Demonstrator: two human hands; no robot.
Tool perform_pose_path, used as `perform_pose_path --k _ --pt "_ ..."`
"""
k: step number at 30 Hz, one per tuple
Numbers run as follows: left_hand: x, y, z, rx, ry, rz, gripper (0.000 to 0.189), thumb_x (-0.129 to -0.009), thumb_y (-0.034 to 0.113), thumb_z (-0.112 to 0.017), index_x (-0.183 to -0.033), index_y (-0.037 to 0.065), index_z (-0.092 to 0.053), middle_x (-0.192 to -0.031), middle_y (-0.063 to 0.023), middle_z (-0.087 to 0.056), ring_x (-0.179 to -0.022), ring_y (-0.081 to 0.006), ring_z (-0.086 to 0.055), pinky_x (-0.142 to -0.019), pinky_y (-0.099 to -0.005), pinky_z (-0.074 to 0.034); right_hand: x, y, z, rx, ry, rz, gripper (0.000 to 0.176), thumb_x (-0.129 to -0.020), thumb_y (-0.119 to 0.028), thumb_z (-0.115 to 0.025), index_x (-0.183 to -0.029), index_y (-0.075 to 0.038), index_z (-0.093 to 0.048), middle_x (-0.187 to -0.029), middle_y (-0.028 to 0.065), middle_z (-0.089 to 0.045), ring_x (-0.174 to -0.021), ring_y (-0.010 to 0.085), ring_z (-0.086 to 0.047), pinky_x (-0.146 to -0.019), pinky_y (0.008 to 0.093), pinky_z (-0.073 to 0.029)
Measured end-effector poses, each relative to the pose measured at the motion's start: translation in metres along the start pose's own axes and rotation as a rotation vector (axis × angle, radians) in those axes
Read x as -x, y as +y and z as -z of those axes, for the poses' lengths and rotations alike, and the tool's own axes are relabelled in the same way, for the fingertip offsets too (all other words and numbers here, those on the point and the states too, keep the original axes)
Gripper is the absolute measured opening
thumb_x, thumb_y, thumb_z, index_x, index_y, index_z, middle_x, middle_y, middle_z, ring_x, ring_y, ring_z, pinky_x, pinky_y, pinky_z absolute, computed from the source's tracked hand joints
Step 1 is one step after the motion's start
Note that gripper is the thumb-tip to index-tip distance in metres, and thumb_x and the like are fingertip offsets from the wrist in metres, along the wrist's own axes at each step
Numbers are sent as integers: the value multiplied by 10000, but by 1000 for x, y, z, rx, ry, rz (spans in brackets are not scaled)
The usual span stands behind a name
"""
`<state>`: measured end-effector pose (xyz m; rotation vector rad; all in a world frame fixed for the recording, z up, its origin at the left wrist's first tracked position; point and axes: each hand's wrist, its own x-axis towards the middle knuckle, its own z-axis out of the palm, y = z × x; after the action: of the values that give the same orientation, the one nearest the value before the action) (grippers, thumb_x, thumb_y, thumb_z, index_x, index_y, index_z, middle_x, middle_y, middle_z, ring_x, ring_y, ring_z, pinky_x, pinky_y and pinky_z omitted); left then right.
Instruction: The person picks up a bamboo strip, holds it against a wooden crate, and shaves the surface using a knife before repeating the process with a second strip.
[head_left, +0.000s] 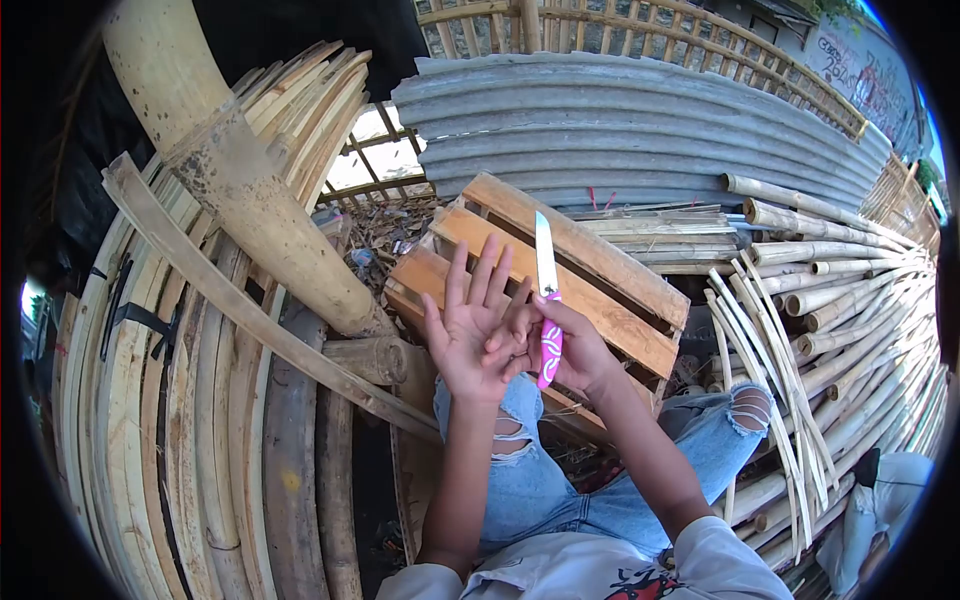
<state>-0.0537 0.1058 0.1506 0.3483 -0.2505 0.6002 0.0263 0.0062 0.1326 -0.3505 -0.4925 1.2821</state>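
Observation:
A knife (550, 352) with a pink, white-patterned handle points its bare blade up and away from me. Its handle is held between the thumb and fingers of my right hand (575, 350). My left hand (468, 340) lies palm up beside it, fingers stretched out and nothing in its grasp. The fingertips of my right hand reach over to the left palm and seem to touch it. Both hands are above my lap, in front of a low slatted wooden crate (610, 318).
Split bamboo strips (190, 420) and a thick bamboo pole (265, 230) stand at the left. Bamboo poles (850, 290) are stacked at the right, with thin strips (775, 370) leaning there. Behind the crate runs a corrugated sheet (640, 125).

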Motion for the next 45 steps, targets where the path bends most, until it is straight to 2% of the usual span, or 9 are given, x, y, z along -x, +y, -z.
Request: perform_pose_path --k 11,20,25,27,29,31,37,40,45 --pt "-17 -97 62 142 157 369 661 -944 538 -241 -1415 75 -278 -1493 -129 -226 -1358 -257 -261 -1117 -412 -245 56 -52 55 95 293 319 538 -985 -370 -322 -1085 111 -543 -1283 261 -471 -1196 401 -468 -1000 489 -409" --pt "-32 -139 52 228 67 456 587 -950 485 -289 -1421 135 -295 -1481 -108 -275 -1345 -240 -299 -1091 -453 -278 76 -104 99 405 809 682 504 -976 -356 -336 -943 101 -547 -1009 287 -606 -919 360 -640 -850 461 -521" --pt "-39 -181 109 -10 242 513 545 -953 457 -323 -1361 101 -387 -1380 -102 -439 -1234 -205 -456 -985 -370 -408 97 -103 105 127 484 158 510 -963 -390 -371 -889 68 -585 -960 254 -630 -902 339 -644 -864 426 -513" --pt "-43 -206 145 713 -382 931 499 -967 392 -342 -1343 70 -406 -1361 -77 -457 -1213 -161 -462 -960 -312 -421 102 -87 119 243 743 178 462 -952 -371 -412 -820 36 -585 -814 202 -640 -754 309 -669 -707 401 -566" --pt "-31 -225 133 800 -388 943 486 -975 333 -355 -1347 22 -388 -1338 -74 -479 -1187 -186 -487 -998 -303 -404 116 -93 157 456 1017 326 467 -938 -379 -442 -798 51 -560 -781 188 -635 -623 257 -662 -550 335 -569" --pt "-13 -222 92 -184 284 795 435 -971 274 -392 -1327 27 -417 -1289 -67 -527 -1163 -196 -514 -1015 -325 -407 128 -111 184 442 1116 436 443 -934 -368 -451 -791 38 -556 -735 154 -629 -552 221 -640 -507 316 -559" --pt "-12 -271 98 -176 326 846 394 -948 214 -433 -1292 24 -436 -1293 -94 -514 -1155 -243 -525 -1023 -409 -404 171 -162 154 596 1035 269 380 -910 -298 -492 -773 44 -586 -735 178 -633 -607 232 -656 -542 329 -552" --pt "-11 -311 100 -217 317 1000 361 -914 228 -472 -1195 2 -485 -1213 -128 -545 -1135 -277 -529 -1004 -409 -417 194 -174 163 1865 1239 -71 340 -880 -246 -514 -779 64 -608 -630 156 -617 -578 210 -649 -488 312 -516" --pt "16 -391 105 -494 164 1128 307 -894 189 -504 -1159 34 -508 -1194 -128 -544 -1110 -262 -534 -967 -417 -430 245 -231 124 1375 1424 -249 323 -873 -250 -499 -840 53 -605 -670 117 -614 -554 177 -629 -471 292 -506"
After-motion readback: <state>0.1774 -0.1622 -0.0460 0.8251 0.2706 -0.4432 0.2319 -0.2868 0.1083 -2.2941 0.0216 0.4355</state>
